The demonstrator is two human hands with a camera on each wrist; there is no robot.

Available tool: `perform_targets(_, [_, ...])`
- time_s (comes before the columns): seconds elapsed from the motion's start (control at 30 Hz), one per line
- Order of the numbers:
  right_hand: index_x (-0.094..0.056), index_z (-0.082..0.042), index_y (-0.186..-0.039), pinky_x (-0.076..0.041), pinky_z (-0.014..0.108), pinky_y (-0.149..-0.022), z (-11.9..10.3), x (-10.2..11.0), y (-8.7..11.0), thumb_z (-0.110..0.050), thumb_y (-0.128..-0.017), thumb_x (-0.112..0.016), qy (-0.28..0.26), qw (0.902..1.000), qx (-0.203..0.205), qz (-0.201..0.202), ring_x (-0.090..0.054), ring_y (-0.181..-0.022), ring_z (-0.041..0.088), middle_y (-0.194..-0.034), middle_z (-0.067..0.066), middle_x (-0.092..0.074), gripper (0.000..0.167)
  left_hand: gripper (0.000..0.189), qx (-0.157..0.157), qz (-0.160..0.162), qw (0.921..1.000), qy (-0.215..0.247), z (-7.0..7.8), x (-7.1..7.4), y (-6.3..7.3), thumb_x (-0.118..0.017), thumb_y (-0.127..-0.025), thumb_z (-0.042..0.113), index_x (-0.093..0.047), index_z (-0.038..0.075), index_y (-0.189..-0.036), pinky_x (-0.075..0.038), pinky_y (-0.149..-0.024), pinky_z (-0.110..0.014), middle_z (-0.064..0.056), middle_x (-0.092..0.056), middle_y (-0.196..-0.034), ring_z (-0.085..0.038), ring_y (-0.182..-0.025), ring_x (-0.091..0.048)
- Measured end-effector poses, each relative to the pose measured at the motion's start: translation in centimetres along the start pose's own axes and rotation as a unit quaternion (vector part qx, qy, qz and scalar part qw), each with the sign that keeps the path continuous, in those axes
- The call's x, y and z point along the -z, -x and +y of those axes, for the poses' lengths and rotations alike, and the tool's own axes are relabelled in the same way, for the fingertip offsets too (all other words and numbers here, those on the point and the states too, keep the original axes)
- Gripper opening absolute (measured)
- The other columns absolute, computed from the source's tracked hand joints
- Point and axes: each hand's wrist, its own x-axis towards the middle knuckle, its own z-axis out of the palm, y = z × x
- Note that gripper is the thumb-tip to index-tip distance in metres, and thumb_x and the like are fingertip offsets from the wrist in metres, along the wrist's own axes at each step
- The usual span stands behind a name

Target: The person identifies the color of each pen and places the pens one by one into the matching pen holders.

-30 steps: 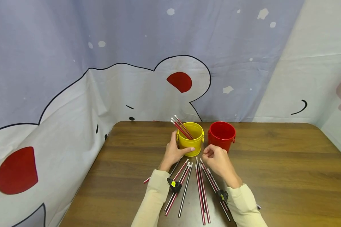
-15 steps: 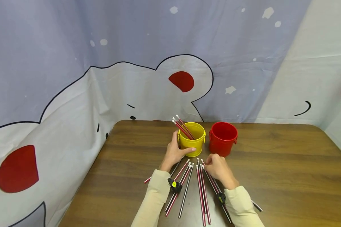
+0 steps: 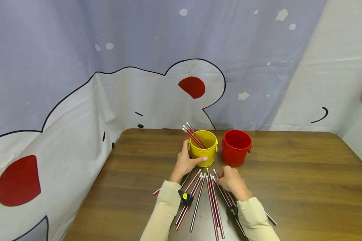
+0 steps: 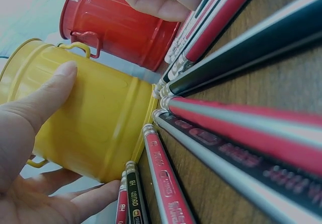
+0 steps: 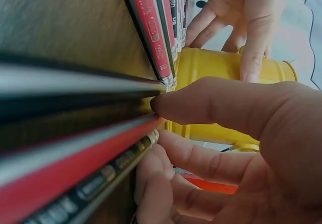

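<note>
My left hand (image 3: 183, 165) holds the side of a yellow bucket (image 3: 203, 155), thumb across the front and fingers behind. Several red-striped pencils (image 3: 196, 138) lean in this bucket, eraser ends up. Down at the tabletop, my right hand (image 3: 232, 183) is at the right-hand group of loose pencils. In the right wrist view its thumb and index finger pinch the end of a red pencil (image 5: 115, 141), and a black pencil (image 5: 110, 166) lies just beside it, close to the other curled fingers. A red bucket (image 3: 233, 156) stands behind the right hand; no pencils show in it.
Red and black pencils (image 3: 212, 209) lie fanned out between my forearms, eraser ends towards the buckets. A dark pencil (image 3: 271, 219) sticks out beyond my right sleeve. The wooden table (image 3: 292, 177) ends at a patterned curtain (image 3: 259, 83).
My right hand has come down from in front of the red bucket to the pencils. A few pencils beside it have shifted slightly left. The left hand stays on the yellow bucket.
</note>
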Motion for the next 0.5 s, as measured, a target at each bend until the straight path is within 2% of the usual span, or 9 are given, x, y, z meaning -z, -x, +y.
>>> perform_targets(0.23, [-0.057, -0.010, -0.065, -0.035, 0.031, -0.047, -0.16, 0.02, 0.08, -0.014, -0.072, -0.071, 0.003, 0.9998, -0.016, -0.013, -0.048, -0.058, 0.019, -0.062, 0.003, -0.051, 0.015, 0.089, 0.006, 0.003, 1.0000, -0.003, 0.11, 0.04, 0.04, -0.078, -0.067, 0.043, -0.026, 0.029, -0.138, -0.038, -0.101, -0.038, -0.001, -0.050, -0.130, -0.018, -0.117, -0.048])
perform_targets(0.5, [-0.058, -0.011, -0.063, -0.035, 0.032, -0.047, -0.24, 0.03, 0.29, -0.017, -0.073, -0.070, 0.007, 0.9998, -0.017, -0.009, -0.048, -0.057, 0.019, -0.060, 0.003, -0.052, 0.017, 0.089, 0.007, 0.001, 1.0000, 0.000, -0.07, -0.07, 0.00, -0.078, -0.067, 0.045, -0.026, 0.030, -0.138, -0.038, -0.101, -0.038, 0.001, -0.049, -0.130, -0.017, -0.117, -0.048])
